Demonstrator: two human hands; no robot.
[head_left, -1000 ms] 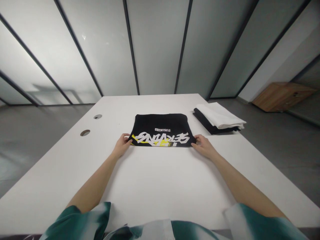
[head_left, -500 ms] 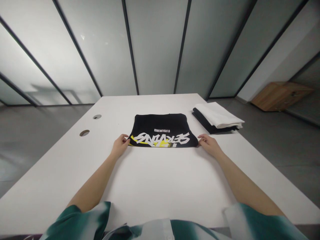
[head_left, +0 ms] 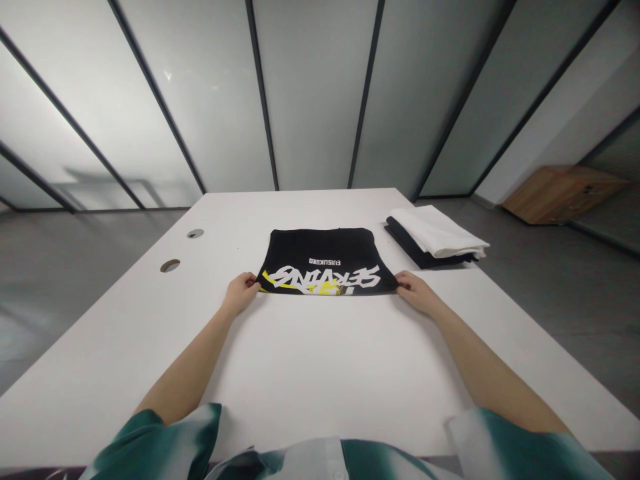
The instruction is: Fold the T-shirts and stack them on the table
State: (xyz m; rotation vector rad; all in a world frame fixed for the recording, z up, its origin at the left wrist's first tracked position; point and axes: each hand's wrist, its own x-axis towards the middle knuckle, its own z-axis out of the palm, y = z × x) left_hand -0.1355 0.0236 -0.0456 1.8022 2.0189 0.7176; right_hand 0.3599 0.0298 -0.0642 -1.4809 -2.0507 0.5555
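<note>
A folded black T-shirt (head_left: 324, 252) with white and yellow lettering lies flat in the middle of the white table (head_left: 310, 373). My left hand (head_left: 241, 292) pinches the shirt's near left corner, fingers curled on the cloth. At the near right corner my right hand (head_left: 417, 291) grips the edge in the same way. Both arms reach forward across the table, in green and white sleeves.
A stack of folded clothes (head_left: 435, 235), white on top of black, sits at the table's right edge. Two round cable holes (head_left: 170, 265) are at the left. Glass partition walls stand behind the table, and a wooden cabinet (head_left: 560, 192) is on the floor far right.
My right hand has slid a little to the right, drawing the shirt's near right corner outward. The left hand has stayed at its corner.
</note>
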